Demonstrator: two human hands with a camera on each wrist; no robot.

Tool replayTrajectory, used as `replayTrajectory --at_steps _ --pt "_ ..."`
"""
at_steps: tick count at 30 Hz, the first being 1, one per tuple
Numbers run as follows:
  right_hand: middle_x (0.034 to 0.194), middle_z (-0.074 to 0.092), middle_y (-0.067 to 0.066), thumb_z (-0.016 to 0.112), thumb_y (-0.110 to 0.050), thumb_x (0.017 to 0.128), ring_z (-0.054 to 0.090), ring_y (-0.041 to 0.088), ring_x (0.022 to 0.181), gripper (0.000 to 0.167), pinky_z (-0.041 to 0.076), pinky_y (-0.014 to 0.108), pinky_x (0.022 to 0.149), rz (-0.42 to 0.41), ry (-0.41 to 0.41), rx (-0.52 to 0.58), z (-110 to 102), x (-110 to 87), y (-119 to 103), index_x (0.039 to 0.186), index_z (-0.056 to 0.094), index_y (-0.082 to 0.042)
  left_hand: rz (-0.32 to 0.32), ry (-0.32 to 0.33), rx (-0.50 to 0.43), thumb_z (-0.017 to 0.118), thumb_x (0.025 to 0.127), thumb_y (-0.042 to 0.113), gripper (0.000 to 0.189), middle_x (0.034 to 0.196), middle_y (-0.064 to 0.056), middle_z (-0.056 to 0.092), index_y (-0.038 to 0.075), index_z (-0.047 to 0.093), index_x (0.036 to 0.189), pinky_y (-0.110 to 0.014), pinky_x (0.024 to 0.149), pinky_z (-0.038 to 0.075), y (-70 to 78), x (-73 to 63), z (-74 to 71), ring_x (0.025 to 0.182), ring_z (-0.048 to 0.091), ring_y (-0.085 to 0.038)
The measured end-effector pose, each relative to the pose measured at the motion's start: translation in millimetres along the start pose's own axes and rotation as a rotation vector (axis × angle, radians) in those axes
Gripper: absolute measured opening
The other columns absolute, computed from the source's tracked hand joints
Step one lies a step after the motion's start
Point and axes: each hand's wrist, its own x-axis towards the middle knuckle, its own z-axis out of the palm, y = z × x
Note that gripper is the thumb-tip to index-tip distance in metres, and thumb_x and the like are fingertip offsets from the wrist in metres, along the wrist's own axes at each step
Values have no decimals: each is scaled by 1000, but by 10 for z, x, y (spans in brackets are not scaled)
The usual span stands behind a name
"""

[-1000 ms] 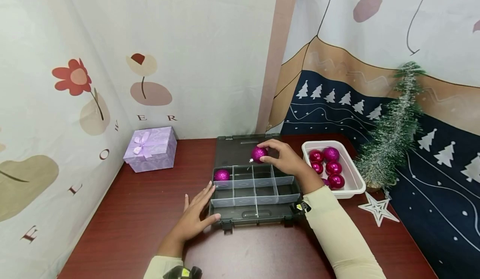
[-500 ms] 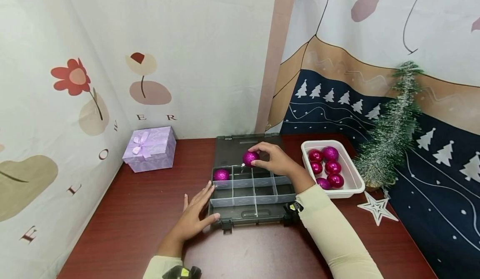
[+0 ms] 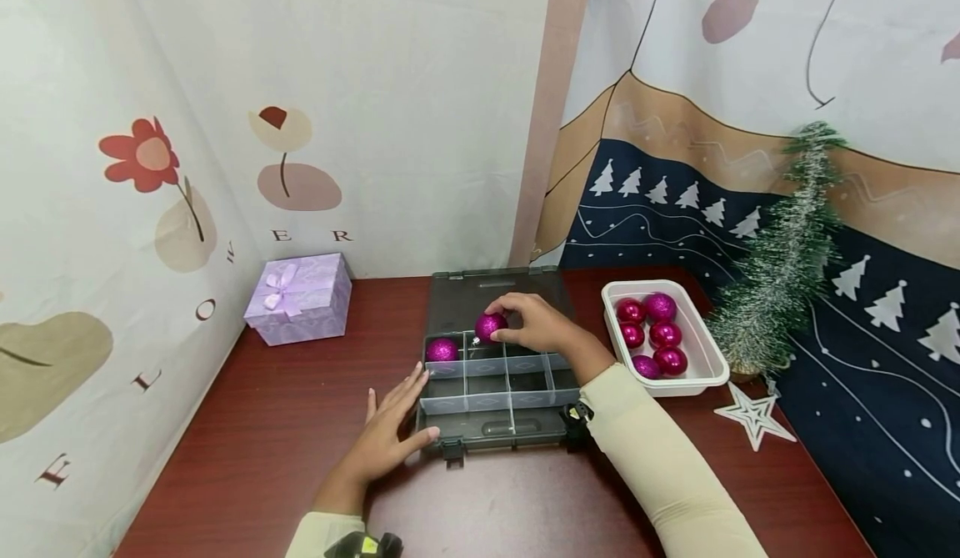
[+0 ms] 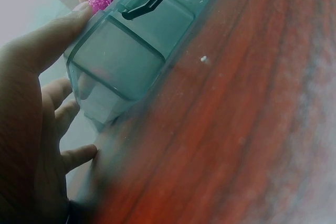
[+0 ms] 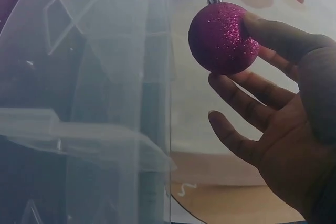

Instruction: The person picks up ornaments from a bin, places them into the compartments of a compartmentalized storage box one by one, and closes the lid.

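Between thumb and fingers my right hand [image 3: 534, 324] pinches a glittery magenta Christmas bauble [image 5: 223, 38], its silver cap and wire hook showing in the right wrist view. It is held over the back row of a dark, see-through compartment box [image 3: 501, 439], near the second compartment from the left. Another glittery bauble [image 3: 442, 349] lies in the back left compartment. My left hand [image 3: 390, 420] rests with fingers extended against the left side of the box, thumb at its front corner. The lid [image 3: 457, 304] lies folded back behind the compartments.
To the right stands a white tray [image 3: 708, 362] with several shiny and glittery baubles. Beyond it are a small frosted Christmas tree [image 3: 783, 266] and a white star [image 3: 756, 416]. A lilac gift box [image 3: 303, 299] sits at the back left of the wooden table [image 3: 270, 424].
My right hand has carried the bauble leftward and slightly down, from over the lid to over the back compartments. The left hand has stayed at the box's side.
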Motion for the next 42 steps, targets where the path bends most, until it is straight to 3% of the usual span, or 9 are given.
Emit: replayTrajectory --at_steps 5,13,21,34,42 --pt "126 76 12 83 -15 99 67 24 112 33 63 50 102 -6 -43 -52 32 28 -7 129 74 -7 5 4 0 79 94 48 92 180 -12 34 16 40 170 -95 116 -5 6 3 -5 159 39 -53" --pt "129 74 11 81 -18 101 66 24 115 34 61 52 106 46 -129 -83 83 65 19 132 72 -8 15 5 3 79 94 48 91 180 -12 34 17 40 170 -96 116 -4 4 5 -2 159 40 -53" --pt "129 74 9 81 -19 101 67 22 116 33 60 45 105 47 -149 -105 127 95 39 131 72 -9 13 6 2 79 94 49 92 180 -11 34 18 40 170 -95 116 -4 -19 -2 12 159 39 -53" --pt "141 71 14 79 -18 102 68 31 132 44 56 50 116 83 -217 -99 183 144 23 142 69 -2 7 4 -1 80 93 47 91 180 -12 34 17 41 170 -95 116 -4 10 -13 -5 159 39 -53" --pt "139 71 13 80 -20 101 67 31 132 39 55 50 117 115 -238 -137 196 158 23 135 72 -4 5 5 3 80 93 48 92 180 -11 34 17 40 170 -96 116 -4 -4 -9 3 159 39 -53"
